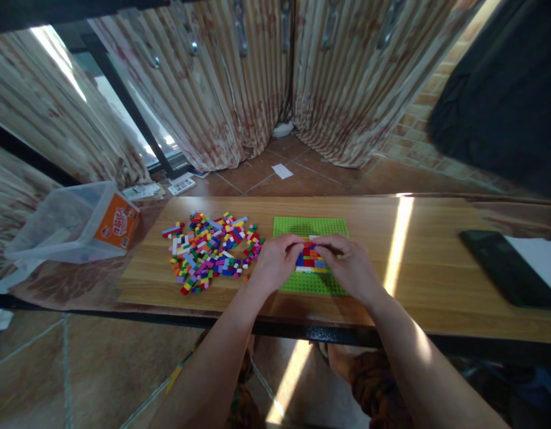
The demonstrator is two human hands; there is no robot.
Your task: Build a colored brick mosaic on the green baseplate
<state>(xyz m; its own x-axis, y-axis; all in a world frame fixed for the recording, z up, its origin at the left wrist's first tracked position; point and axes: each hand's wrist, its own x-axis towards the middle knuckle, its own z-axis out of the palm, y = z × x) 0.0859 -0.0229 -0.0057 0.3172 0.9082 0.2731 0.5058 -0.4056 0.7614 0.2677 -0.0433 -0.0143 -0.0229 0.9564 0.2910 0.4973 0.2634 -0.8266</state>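
A green studded baseplate [311,225] lies on the wooden table, with a low block of toy bricks [311,260] in red, blue, orange, yellow and white at its middle. My left hand [277,259] reaches in from the left, fingers pinched at the block's upper left. From the right, my right hand [346,260] meets it, thumb and fingers closed near a red brick [309,245] at the block's far side. Both sets of fingertips are close together there. Whatever lies between them is too small and covered to make out.
A spread of loose coloured bricks [212,250] covers the table's left part. Beyond it stands a clear plastic bin [65,220] with an orange label. At the right lie a dark flat tablet-like object [507,268] and white paper [538,259]. Curtains [239,89] hang behind.
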